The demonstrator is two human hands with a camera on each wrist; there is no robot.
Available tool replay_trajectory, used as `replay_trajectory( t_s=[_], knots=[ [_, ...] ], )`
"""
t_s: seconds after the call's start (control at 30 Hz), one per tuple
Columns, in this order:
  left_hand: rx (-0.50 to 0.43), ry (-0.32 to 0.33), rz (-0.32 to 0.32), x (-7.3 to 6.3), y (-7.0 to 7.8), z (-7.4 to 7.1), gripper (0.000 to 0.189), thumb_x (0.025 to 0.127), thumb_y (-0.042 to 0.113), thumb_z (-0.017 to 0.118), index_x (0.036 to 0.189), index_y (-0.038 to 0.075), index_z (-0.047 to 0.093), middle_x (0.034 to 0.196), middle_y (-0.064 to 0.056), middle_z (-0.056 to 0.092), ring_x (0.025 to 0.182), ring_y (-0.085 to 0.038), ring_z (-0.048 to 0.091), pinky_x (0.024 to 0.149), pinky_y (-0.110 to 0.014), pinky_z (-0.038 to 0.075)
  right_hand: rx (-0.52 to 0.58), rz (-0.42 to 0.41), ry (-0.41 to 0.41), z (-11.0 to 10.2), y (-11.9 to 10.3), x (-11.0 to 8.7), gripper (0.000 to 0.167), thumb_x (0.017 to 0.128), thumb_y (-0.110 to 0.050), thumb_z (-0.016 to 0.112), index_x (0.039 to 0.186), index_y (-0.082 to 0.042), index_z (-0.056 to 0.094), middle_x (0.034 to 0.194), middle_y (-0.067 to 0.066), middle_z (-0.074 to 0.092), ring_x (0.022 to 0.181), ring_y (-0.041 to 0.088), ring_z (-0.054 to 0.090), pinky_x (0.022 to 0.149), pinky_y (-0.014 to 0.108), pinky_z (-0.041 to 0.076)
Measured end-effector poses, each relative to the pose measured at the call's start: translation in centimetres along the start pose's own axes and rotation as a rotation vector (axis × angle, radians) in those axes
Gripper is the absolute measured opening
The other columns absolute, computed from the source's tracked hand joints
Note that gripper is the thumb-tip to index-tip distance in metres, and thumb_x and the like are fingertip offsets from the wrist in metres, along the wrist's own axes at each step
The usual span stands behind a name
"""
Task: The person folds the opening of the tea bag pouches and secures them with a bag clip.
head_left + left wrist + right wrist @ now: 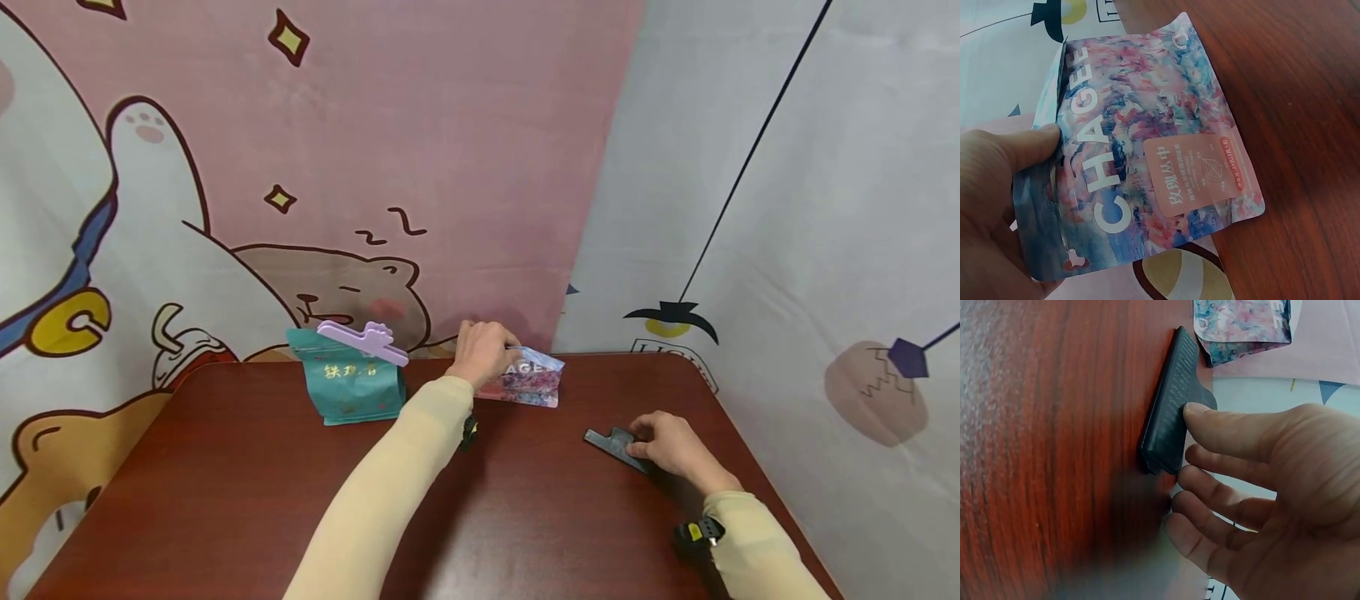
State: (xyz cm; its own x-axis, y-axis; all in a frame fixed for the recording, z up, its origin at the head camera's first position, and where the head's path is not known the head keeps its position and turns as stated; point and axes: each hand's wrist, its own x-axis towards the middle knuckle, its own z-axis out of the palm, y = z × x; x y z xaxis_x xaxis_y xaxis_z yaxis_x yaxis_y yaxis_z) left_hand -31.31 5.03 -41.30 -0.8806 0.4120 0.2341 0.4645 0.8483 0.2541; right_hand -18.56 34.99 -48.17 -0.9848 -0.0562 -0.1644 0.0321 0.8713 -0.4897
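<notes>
My left hand [482,353] grips the top edge of a pink and blue pouch [1147,119] lettered CHAGEE, with the thumb on its front in the left wrist view. The pouch stands at the table's back edge. Lower on the right, my right hand [671,446] pinches a black bag clip [1169,403] by its handle between thumb and forefinger. The clip's long ridged bar lies at or just above the tabletop; any gap is hard to make out. The other right fingers are bent below the thumb.
A teal pouch [352,385] stands left of my left hand, with a lilac clip [366,341] across its top. Both pouches are on a dark red-brown table [225,483]. A cartoon-printed cloth [487,167] hangs directly behind the table and along its right side.
</notes>
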Motion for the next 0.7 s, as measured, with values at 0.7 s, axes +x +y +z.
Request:
replay_trajectory(
  t_s=[0.7],
  knots=[
    [-0.026,-0.033,-0.028,0.06,0.06,0.15,0.013,0.092,0.037,0.072,0.097,0.031,0.082,0.100,0.009,0.078,0.088,-0.015,0.071,0.070,-0.032,0.056,0.081,0.002,0.018,0.27,0.01,-0.29,0.014,0.089,-0.017,0.074,0.084,-0.010,0.064,0.074,0.002,0.053,0.068,0.018,0.048,0.059,0.031,0.038]
  ],
)
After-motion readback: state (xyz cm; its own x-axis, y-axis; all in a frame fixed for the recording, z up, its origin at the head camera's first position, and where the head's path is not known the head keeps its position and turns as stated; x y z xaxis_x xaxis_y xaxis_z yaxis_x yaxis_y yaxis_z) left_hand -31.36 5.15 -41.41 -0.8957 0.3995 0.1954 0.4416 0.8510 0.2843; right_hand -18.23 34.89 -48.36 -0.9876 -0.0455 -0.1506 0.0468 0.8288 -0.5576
